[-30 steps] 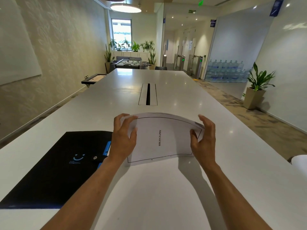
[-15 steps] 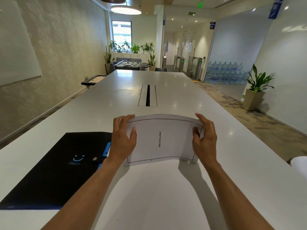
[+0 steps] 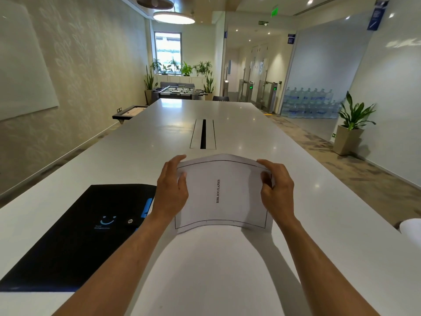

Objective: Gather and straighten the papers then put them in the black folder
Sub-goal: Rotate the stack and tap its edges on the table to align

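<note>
A stack of white papers [image 3: 222, 192] with a thin black border and the word BIBLIOGRAPHY on top stands on its near edge on the white table [image 3: 227, 270], bowed between my hands. My left hand [image 3: 171, 190] grips its left side and my right hand [image 3: 276, 190] grips its right side, thumbs on the front sheet. The black folder [image 3: 75, 236] lies flat and closed to the left, with a blue smile mark, a snap button and a blue strip at its right edge. My left wrist is just beside the folder's right edge.
A cable slot [image 3: 203, 134] runs down the table's middle beyond the papers. Something white and rounded [image 3: 411, 228] shows at the table's right edge. A potted plant [image 3: 352, 126] stands on the floor to the right, stacked water bottles [image 3: 307, 103] behind glass.
My hands have drawn closer together on the stack, and the papers bow up more and stand squarer. The folder has not moved.
</note>
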### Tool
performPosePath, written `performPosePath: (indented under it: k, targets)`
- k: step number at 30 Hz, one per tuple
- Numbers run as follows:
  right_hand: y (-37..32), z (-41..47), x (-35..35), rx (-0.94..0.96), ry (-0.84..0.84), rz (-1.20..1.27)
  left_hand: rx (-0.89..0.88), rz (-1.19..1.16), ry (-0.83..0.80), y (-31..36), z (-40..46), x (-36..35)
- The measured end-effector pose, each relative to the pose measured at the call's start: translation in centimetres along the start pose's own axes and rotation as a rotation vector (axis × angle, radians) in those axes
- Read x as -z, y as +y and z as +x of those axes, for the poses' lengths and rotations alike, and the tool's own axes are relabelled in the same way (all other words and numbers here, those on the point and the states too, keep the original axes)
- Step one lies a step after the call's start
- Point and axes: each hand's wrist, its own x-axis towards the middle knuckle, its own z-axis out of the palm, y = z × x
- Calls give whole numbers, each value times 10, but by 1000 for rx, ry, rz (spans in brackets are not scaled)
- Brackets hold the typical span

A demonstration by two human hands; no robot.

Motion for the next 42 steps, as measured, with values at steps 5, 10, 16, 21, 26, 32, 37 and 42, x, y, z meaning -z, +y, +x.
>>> performPosePath:
  k: [5,10,16,21,26,32,37,42]
  targets:
    - [-11,9,2,12,132,-7,-25,-5,98,15,17,2]
    - [-13,-1,4,13,133,-5,-37,33,106,12,4,-1]
    - [-5,-19,2,-34,44,-5,31,39,59,0,-15,-3]
    - [-7,-11,0,-43,-14,-57,19,80,36,1,-6,0]
    - [-1,-8,0,-96,-39,-63,20,117,53,1,-5,2]
    - [7,-5,6,-150,13,-17,46,48,77,-1,-8,6]
    - [13,-7,7,-292,-39,142,165,-115,59,-6,-13,3]
    - [18,-14,5,-462,-68,404,311,-360,43,-8,-15,3]
